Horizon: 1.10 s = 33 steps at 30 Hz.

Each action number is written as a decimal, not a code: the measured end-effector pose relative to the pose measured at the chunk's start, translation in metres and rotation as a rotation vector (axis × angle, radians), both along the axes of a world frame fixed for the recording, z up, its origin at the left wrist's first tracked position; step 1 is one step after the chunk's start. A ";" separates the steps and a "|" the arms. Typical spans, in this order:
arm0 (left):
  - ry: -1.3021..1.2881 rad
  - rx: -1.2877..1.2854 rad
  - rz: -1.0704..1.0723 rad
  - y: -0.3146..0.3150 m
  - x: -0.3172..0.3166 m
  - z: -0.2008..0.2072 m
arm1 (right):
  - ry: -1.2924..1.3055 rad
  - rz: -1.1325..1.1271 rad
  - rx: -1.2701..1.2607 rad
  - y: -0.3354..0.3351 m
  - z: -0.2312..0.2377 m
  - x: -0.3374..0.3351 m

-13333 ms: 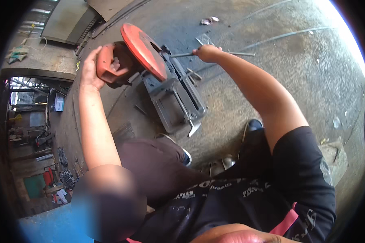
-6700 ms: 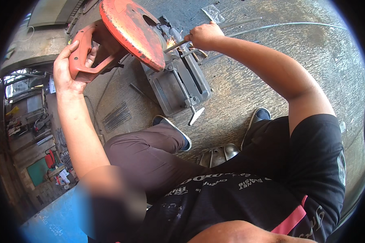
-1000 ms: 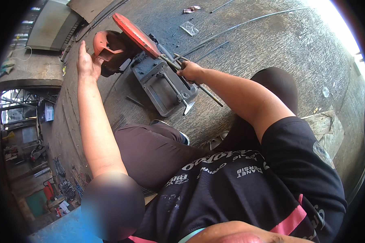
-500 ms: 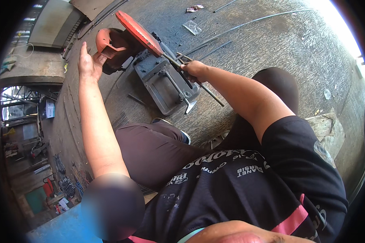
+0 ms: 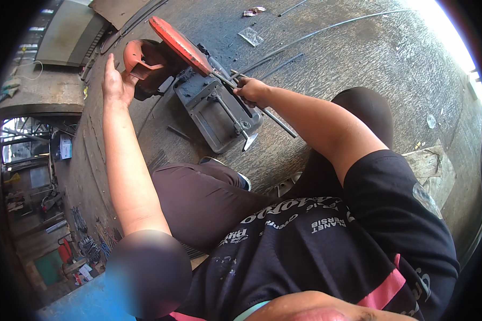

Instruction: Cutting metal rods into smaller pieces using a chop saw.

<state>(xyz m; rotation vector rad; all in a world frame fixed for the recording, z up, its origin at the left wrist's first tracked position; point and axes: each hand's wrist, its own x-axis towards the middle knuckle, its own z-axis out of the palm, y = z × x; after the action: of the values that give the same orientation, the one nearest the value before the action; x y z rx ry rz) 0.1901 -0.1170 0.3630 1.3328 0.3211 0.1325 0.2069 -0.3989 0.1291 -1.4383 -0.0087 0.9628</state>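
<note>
An orange chop saw stands on the floor in front of me, its long blade guard (image 5: pixel 181 45) raised over a grey metal base (image 5: pixel 206 117). My left hand (image 5: pixel 118 85) is at the orange motor housing (image 5: pixel 135 58) on the saw's left; its fingers stretch upward and the thumb side meets the housing's lower edge. Beside the base, my right hand (image 5: pixel 249 92) is closed around a thin metal rod (image 5: pixel 279 123), which slants from under the guard toward my knee. A clamp screw with a small handle (image 5: pixel 248 142) lies along the base.
More rods (image 5: pixel 289 63) and a long curved bar (image 5: pixel 326 33) lie on the floor beyond. A clear plastic scrap (image 5: pixel 250 36) lies near dark dust. My knees flank the saw's near side. A cardboard piece (image 5: pixel 426 163) is at right; tools and clutter (image 5: pixel 85 246) fill the left.
The view has shifted slightly. My right hand stays on the rod, and my left hand stays at the saw's housing.
</note>
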 end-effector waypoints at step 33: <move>0.083 0.216 0.039 -0.053 -0.001 0.008 | -0.325 0.009 -0.302 0.006 -0.009 0.005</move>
<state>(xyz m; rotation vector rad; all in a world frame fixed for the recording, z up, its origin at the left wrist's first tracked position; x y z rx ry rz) 0.1890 -0.1695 0.3711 1.5496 0.4118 0.1478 0.2124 -0.3930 0.1198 -1.8635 -0.1135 0.7497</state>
